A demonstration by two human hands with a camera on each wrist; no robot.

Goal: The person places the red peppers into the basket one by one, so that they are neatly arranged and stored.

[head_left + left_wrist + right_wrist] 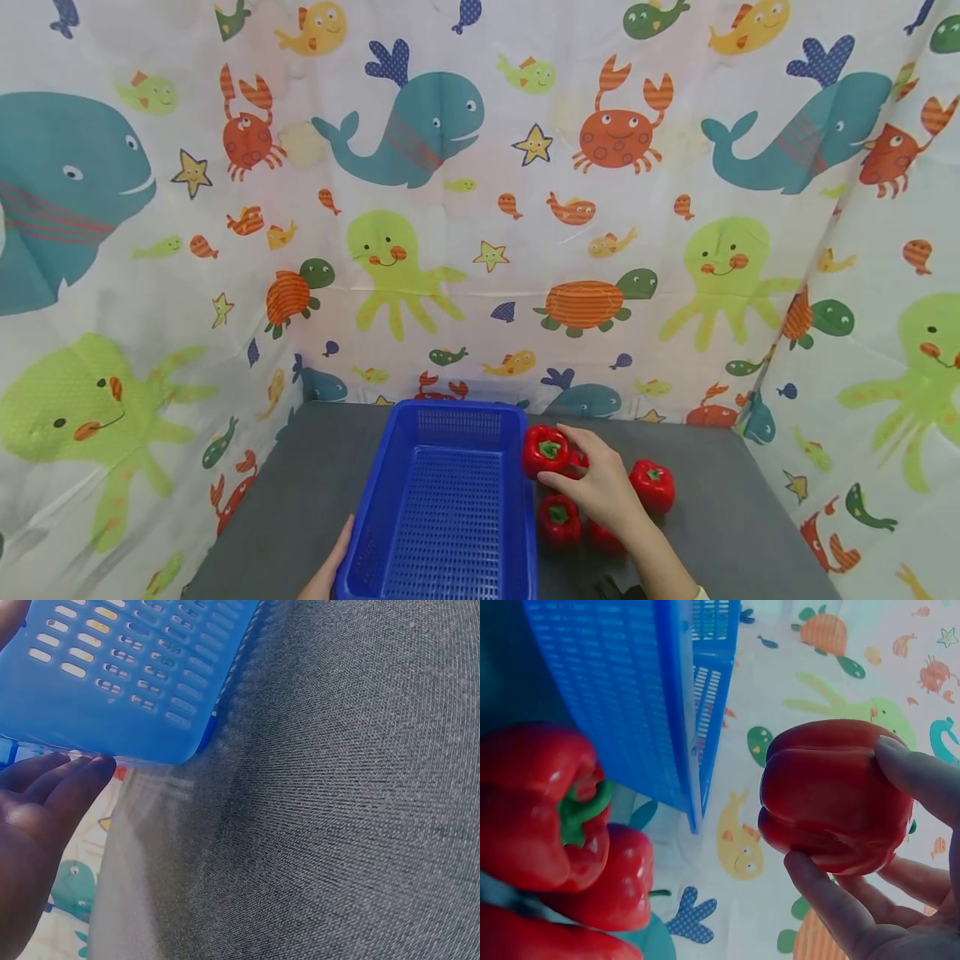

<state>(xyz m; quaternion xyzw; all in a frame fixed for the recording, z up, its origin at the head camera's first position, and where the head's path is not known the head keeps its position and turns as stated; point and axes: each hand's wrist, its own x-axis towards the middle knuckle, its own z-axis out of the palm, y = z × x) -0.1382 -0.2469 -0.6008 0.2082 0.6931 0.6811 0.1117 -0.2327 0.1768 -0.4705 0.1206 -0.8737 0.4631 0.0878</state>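
Note:
A red bell pepper (545, 451) with a green stem is gripped between the thumb and fingers of my right hand (600, 483), at the right rim of a blue plastic basket (446, 525). In the right wrist view the held pepper (836, 795) appears apart from the basket's slotted wall (622, 697). The visible inside of the basket holds nothing. My left hand (330, 567) holds the basket's near left side. The left wrist view shows its fingers (75, 784) along the outside and the thumb at the upper left edge.
Several more red peppers lie right of the basket, among them one near it (559, 521) and one farther right (652, 486). The grey tabletop (742, 533) is bounded by a white curtain (517, 192) printed with sea animals at the back and sides.

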